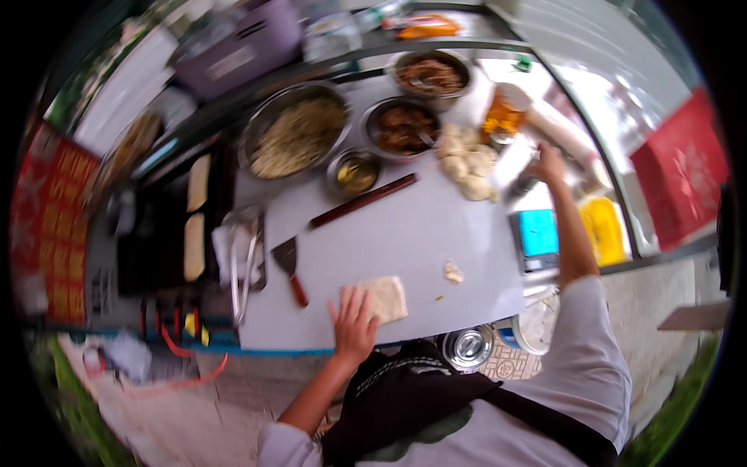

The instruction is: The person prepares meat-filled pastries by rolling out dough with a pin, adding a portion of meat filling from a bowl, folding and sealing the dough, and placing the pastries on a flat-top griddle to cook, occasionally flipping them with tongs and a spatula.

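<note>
My left hand (354, 324) lies with fingers apart on the left edge of a flat, folded piece of dough (386, 299) near the board's front edge. My right hand (547, 164) reaches out at the right, at a dark, blurred object (523, 183); its grip on it cannot be made out. Left of that hand are several dough balls (467, 160) in a cluster. A dark red rolling rod (363, 201) lies across the white board (373, 245). A scraper (290, 271) with a reddish handle lies left of the dough, and a small dough scrap (453, 272) to its right.
A large bowl of shredded filling (300, 137), two bowls of brown filling (405, 129) (433, 76) and a small bowl of yellow oil (353, 174) stand behind. Left, a dark griddle (157, 251) holds two dough strips (194, 246) beside metal tongs (242, 274). A blue-topped scale (538, 233) stands right.
</note>
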### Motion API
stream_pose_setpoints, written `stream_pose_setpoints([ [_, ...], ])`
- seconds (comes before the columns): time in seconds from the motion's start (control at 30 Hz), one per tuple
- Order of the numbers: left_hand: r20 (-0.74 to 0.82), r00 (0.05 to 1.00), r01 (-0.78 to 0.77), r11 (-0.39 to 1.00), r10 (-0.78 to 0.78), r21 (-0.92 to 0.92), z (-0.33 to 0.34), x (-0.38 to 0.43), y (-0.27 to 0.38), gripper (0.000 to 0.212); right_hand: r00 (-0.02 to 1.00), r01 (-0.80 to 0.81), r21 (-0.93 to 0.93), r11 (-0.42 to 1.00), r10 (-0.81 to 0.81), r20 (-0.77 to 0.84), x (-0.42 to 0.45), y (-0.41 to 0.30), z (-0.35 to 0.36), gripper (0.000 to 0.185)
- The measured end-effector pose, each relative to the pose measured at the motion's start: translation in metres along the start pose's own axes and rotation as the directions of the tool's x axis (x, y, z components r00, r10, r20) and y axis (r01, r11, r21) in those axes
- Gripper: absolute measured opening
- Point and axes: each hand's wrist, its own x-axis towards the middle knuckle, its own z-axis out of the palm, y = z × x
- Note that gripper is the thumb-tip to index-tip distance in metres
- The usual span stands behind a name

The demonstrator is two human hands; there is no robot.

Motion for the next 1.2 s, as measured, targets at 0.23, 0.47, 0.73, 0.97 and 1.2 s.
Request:
stream_pose_setpoints([
  [0.23,0.626,0.61,0.425,-0.466,-0.487,-0.776,-0.023,0.082,0.052,0.09,0.921,0.114,0.872,0.476,-0.379,0.086,-0.251,-0.218,-0.079,0.071],
  [0.47,0.506,0.692,0.284,-0.449,-0.515,-0.847,-0.103,0.096,-0.017,0.084,0.705,0.117,0.854,0.506,-0.648,0.288,-0.38,-0.347,-0.03,0.079],
  [0.73,0.415,0.851,0.286,-0.378,-0.322,-0.88,-0.15,0.011,-0.063,0.082,0.91,-0.079,0.938,0.338,-0.361,0.206,-0.438,-0.396,-0.007,0.081],
  [0.97,0.558,0.726,0.5,-0.25,-0.402,-0.829,-0.135,-0.04,-0.098,0.071,0.982,0.042,0.914,0.403,-0.185,0.037,-0.422,-0.37,0.0,0.07],
  [1.2,0.606,0.659,0.612,-0.15,-0.445,-0.776,-0.096,-0.062,-0.091,0.058,0.964,-0.042,0.951,0.306,-0.236,0.119,-0.427,-0.396,-0.013,0.072],
])
